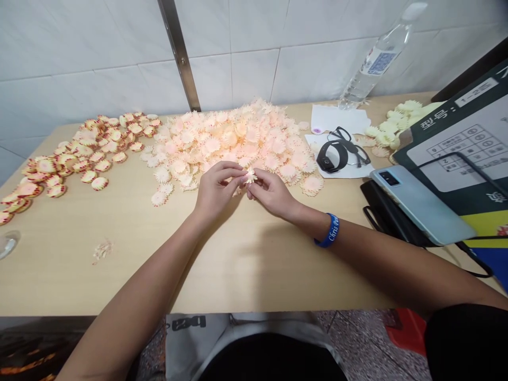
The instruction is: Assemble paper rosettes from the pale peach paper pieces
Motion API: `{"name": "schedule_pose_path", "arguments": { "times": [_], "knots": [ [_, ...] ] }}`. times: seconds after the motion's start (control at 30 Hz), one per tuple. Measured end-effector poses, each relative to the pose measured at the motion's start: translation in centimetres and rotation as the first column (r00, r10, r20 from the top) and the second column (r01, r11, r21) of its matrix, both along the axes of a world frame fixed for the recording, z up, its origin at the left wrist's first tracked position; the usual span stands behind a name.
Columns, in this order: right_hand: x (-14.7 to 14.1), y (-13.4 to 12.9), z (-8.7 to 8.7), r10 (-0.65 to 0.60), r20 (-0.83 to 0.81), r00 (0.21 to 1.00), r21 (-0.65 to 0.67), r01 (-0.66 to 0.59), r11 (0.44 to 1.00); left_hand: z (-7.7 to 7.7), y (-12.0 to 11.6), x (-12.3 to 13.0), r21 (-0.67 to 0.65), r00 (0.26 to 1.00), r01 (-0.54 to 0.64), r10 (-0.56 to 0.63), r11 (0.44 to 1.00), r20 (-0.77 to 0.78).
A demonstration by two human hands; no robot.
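A small pale flower-shaped piece is pinched between my two hands, just in front of a large heap of pale pink flower pieces. My left hand holds its left side between thumb and fingers. From the right, my right hand grips the same piece with bent fingers. Round cream pieces with red edges spread over the table's left side. Little scraps lie on the bare wood at the front left.
On the table's right are a water bottle, glasses and a black band on white paper, yellowish-green flower pieces, a light blue phone and a dark printed box. A tiled wall stands behind.
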State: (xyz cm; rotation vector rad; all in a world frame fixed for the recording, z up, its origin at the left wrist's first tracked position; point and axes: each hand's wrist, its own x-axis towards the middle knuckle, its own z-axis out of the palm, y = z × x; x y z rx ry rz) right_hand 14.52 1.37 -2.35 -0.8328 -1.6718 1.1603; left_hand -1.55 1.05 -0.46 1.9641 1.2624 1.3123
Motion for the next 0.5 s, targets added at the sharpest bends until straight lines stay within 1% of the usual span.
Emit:
{"name": "schedule_pose_path", "arguments": {
  "times": [0.1, 0.17, 0.33, 0.5],
  "knots": [
    [0.13, -0.06, 0.11, 0.023, -0.007, 1.000, 0.003, -0.023, 1.000, 0.05, 0.01, -0.11, 0.017, 1.000, -0.022, 0.022, 1.000, -0.010],
    [0.24, -0.02, -0.04, 0.014, -0.016, 1.000, 0.012, -0.014, 1.000, 0.13, 0.01, -0.15, 0.028, 1.000, -0.021, 0.021, 0.999, -0.016],
    [0.39, 0.10, -0.60, -0.027, -0.032, 0.999, 0.028, 0.028, 0.999, 0.24, 0.05, -0.20, 0.026, 1.000, 0.008, -0.008, 1.000, -0.012],
    [0.35, 0.13, -0.57, -0.034, -0.009, 0.999, 0.053, 0.035, 0.998, 0.28, 0.05, -0.33, 0.029, 0.999, 0.031, -0.030, 0.999, -0.039]
  ]
}}
